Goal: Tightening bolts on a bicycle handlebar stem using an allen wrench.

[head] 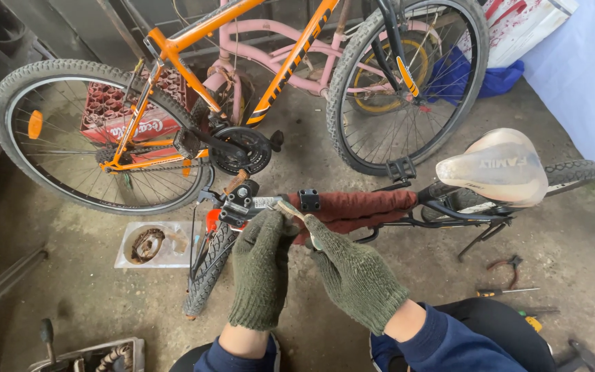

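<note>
Hiding its own tip, left hand (262,265) and right hand (352,272) pinching a small tool (289,209).

Three bikes: one orange (242,76), one pink (270,41) behind it, and one small with a red-wrapped frame (359,207) and one pale saddle (497,165). Two gloved hands, left (259,265) and right (352,272), both closed at one handlebar stem (246,203). One red crate (115,114). One plastic tray (149,244) (holding one rusty round part). One pair of pliers (507,265), one screwdriver (507,292) on the floor. Four spoked wheels show fully or partly.
</note>
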